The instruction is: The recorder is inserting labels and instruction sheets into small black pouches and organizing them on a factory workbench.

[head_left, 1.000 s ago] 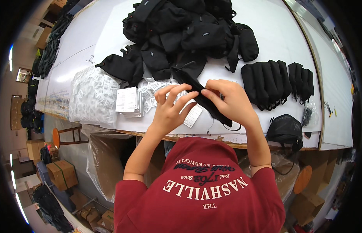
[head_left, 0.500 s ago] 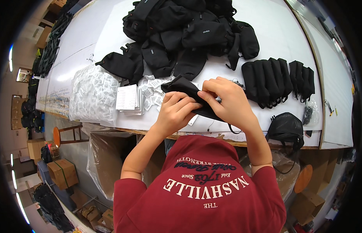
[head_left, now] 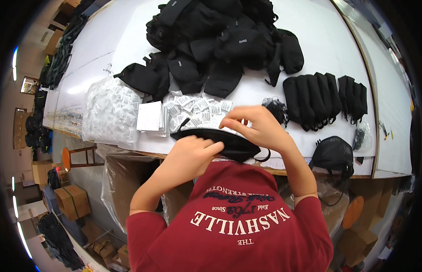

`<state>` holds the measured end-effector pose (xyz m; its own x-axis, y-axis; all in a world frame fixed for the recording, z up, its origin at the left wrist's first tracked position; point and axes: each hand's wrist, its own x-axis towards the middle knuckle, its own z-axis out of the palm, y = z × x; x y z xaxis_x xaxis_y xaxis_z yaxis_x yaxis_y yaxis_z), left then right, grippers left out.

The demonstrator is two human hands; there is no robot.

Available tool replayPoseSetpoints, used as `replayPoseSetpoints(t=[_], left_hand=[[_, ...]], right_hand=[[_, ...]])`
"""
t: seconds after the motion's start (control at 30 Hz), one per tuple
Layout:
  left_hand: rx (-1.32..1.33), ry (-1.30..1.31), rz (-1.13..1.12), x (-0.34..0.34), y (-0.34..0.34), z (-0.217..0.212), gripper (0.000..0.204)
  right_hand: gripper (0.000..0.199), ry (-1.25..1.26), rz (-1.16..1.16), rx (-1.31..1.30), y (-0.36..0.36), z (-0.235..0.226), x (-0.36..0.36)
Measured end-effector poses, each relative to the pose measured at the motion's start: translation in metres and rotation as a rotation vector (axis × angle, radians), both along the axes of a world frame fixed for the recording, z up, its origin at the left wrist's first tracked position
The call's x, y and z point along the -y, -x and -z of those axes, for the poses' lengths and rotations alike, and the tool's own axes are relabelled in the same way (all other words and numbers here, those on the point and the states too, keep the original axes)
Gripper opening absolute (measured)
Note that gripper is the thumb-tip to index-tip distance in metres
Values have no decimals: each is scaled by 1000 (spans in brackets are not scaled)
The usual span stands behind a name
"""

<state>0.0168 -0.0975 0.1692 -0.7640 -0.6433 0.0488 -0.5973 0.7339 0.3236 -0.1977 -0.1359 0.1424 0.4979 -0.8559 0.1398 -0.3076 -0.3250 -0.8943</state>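
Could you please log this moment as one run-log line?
left hand: gripping black pouch | right hand: pinching pouch top | small white packets behind

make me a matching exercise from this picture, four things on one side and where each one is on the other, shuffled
Things:
1. big heap of black fabric pouches
2. clear plastic bag of small white packets
3. neat row of folded black pouches
4. single black fabric pouch

Places:
A. in the grip of both hands, near table edge
B. table's far middle
C. right of the hands
D. left of the hands

Pairs: 1-B, 2-D, 3-C, 4-A
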Motion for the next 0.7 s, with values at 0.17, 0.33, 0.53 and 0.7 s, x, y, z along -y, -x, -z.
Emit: replayPoseSetpoints(t=[0.17,0.33,0.53,0.7], left_hand=[[-290,-839,-59,-13,-38,9,21],[-437,-1294,-129,-49,-57,43,34],[-522,-1646,-159,-48,-59,58,58],[-569,-1576,-61,-44,-54,75,62]], right_hand=[[49,-506,-541,25,51,72,-9],[55,-570,-622,-156,47,75,-39],[31,-457,-612,85,22,103,-47],[50,-732,-415,235,-13,111,-58]])
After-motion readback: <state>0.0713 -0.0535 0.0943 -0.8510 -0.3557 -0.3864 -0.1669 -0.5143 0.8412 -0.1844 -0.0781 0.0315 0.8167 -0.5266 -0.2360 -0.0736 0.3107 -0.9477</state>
